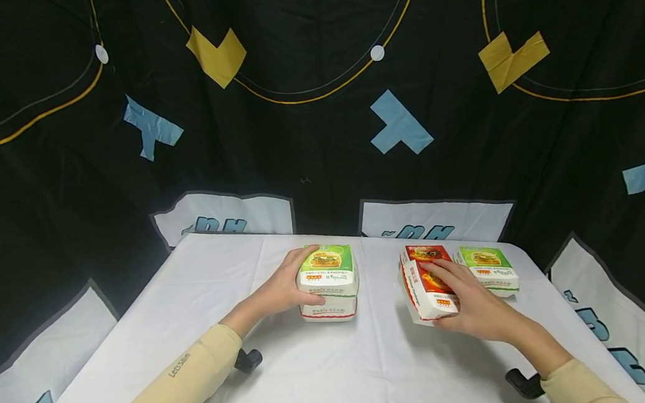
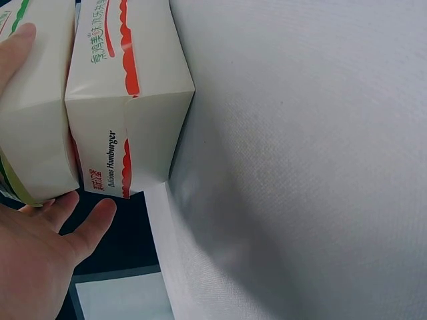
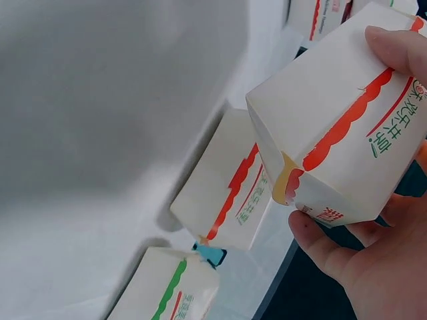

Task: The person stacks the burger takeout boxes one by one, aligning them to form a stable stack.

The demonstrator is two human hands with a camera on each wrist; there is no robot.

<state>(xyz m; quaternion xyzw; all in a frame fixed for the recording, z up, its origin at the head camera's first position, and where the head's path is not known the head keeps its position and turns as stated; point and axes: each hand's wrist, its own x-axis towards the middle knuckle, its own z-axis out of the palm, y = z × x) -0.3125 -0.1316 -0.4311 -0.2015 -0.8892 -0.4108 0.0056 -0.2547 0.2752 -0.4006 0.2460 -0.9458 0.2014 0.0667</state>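
Note:
My left hand grips a green-topped hamburger box, its thumb on the near side. That box sits on a red-trimmed hamburger box; the left wrist view shows the lower box resting on the cloth. In my right hand is a red hamburger box, tilted and raised off the table. The right wrist view shows the thumb pressing one face of this held box, fingers across the opposite side. Behind it stands another red box, partly hidden by the held one.
Beside the rear red box, at the right, stands a green-topped box. A white cloth covers the table. Beyond the table's far edge hangs a dark patterned curtain. Black wrist mounts stick out near both forearms.

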